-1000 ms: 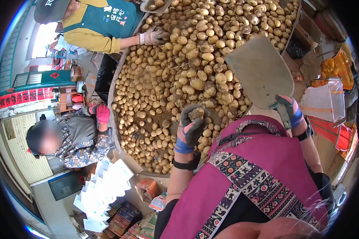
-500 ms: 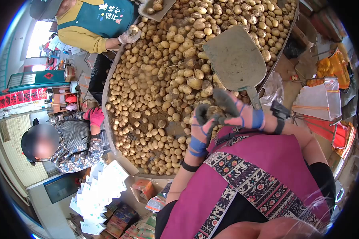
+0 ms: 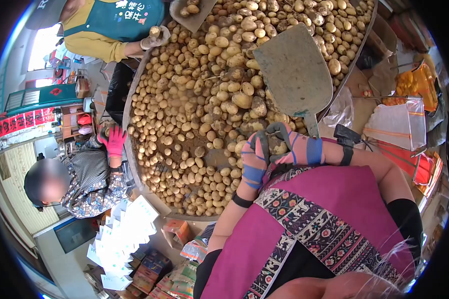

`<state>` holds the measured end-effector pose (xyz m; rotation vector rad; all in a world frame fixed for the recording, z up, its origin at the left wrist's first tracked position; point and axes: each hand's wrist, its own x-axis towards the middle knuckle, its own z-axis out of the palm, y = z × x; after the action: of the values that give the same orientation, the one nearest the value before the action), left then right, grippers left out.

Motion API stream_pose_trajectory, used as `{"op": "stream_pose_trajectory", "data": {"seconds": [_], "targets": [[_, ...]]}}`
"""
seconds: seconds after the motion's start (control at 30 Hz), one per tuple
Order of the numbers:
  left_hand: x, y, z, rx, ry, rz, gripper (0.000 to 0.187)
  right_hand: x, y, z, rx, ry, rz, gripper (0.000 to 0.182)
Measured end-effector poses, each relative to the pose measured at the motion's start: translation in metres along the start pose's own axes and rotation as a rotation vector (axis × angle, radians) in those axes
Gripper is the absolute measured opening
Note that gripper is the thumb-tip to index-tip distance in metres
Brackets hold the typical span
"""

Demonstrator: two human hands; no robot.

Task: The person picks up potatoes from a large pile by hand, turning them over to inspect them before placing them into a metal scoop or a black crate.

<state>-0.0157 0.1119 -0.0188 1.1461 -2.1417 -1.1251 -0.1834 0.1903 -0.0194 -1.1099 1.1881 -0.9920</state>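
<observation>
The pink-and-grey gloved left hand point(image 3: 255, 157) and right hand point(image 3: 300, 146) are curling fingers around a dusty brown potato point(image 3: 279, 147), steadying it between them, a flat grey scoop point(image 3: 295, 72) lying on heaped yellow-brown potatoes point(image 3: 219, 92)

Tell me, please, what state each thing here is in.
Left hand, gloved, curled
Right hand, gloved, curled
Potato, held between both hands
Near scoop, empty, blade over the pile
Far scoop, holding potatoes
Heaped potatoes, loose, some soil-stained
Orange carton, open
</observation>
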Motion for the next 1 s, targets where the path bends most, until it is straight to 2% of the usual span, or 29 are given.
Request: {"op": "stream_pose_trajectory", "data": {"seconds": [0.07,0.1,0.13,0.2,0.23,0.27,0.33,0.37,0.4,0.47,0.5,0.57,0.6,0.63,0.67,0.7,0.73,0.77,0.8,0.83,0.87,0.9,0.93,1.0], "targets": [[0.007,-0.019,-0.002,-0.214,0.058,-0.276,0.028,0.005,0.006,-0.007,-0.099,0.052,0.008,0.084],[0.012,-0.022,-0.009,-0.292,0.042,-0.312,0.04,-0.003,-0.011,-0.015,-0.091,0.129,-0.169,0.071],[0.013,-0.023,-0.016,-0.291,0.043,-0.313,0.04,-0.003,-0.017,-0.02,-0.09,0.128,-0.169,0.071],[0.023,0.017,-0.035,-0.106,-0.093,0.145,0.052,-0.002,-0.027,-0.027,0.644,-0.124,0.18,0.054],[0.027,0.033,-0.04,-0.153,-0.16,0.196,0.072,-0.005,-0.047,-0.022,0.89,-0.067,0.307,0.043],[0.026,0.039,-0.04,-0.151,-0.158,0.191,0.072,-0.005,-0.042,-0.021,0.892,-0.07,0.31,0.043],[0.024,0.045,-0.038,-0.149,-0.377,0.175,0.075,-0.002,-0.025,-0.02,0.675,-0.15,0.16,0.04],[0.025,0.045,-0.038,-0.099,-0.412,0.134,0.074,0.0,-0.021,-0.023,0.647,-0.201,0.248,0.05],[0.025,0.048,-0.038,-0.099,-0.414,0.136,0.074,-0.003,-0.019,-0.024,0.647,-0.199,0.247,0.05],[0.025,0.062,-0.037,0.094,-0.386,0.207,0.07,-0.01,-0.019,-0.026,-0.38,0.029,-0.573,0.06],[0.022,0.071,-0.036,0.204,-0.354,0.199,0.068,-0.011,-0.011,-0.026,-0.383,0.032,-0.568,0.06],[0.018,0.072,-0.03,0.308,-0.34,0.154,0.068,-0.01,0.007,-0.02,-0.479,0.096,-0.477,0.072],[0.016,0.071,-0.027,0.418,-0.32,0.11,0.068,-0.011,0.01,-0.019,-0.478,0.098,-0.477,0.072],[0.014,0.068,-0.025,0.42,-0.32,0.111,0.068,-0.01,0.012,-0.019,-0.41,0.083,-0.389,0.071],[0.012,0.063,-0.023,0.446,-0.298,0.143,0.071,-0.009,0.013,-0.019,-0.342,0.067,-0.302,0.07],[0.011,0.06,-0.022,0.471,-0.278,0.174,0.074,-0.007,-0.004,-0.021,-0.341,0.068,-0.304,0.07],[0.01,0.057,-0.024,0.472,-0.28,0.175,0.074,-0.004,-0.025,-0.024,0.014,-0.036,0.117,0.068],[0.01,0.054,-0.026,0.407,-0.251,0.208,0.065,-0.003,-0.038,-0.025,0.374,-0.139,0.535,0.066],[0.009,0.052,-0.026,0.34,-0.222,0.241,0.055,-0.007,-0.028,-0.02,0.376,-0.133,0.535,0.066],[0.005,0.037,-0.021,0.339,-0.226,0.243,0.055,-0.011,-0.007,-0.011,0.286,-0.095,0.177,0.061],[-0.001,0.011,-0.013,0.03,-0.197,-0.002,0.046,-0.014,0.005,-0.006,0.19,-0.057,-0.18,0.056],[-0.005,-0.011,-0.007,-0.277,-0.162,-0.246,0.038,-0.013,0.004,-0.012,0.115,-0.097,-0.2,0.052],[-0.005,-0.024,-0.005,-0.275,-0.164,-0.246,0.038,-0.009,0.008,-0.014,0.117,-0.095,-0.201,0.052],[0.01,-0.014,-0.008,-1.061,-0.161,-0.516,0.031,0.004,0.007,-0.013,-0.584,0.262,-0.84,0.047]]}}
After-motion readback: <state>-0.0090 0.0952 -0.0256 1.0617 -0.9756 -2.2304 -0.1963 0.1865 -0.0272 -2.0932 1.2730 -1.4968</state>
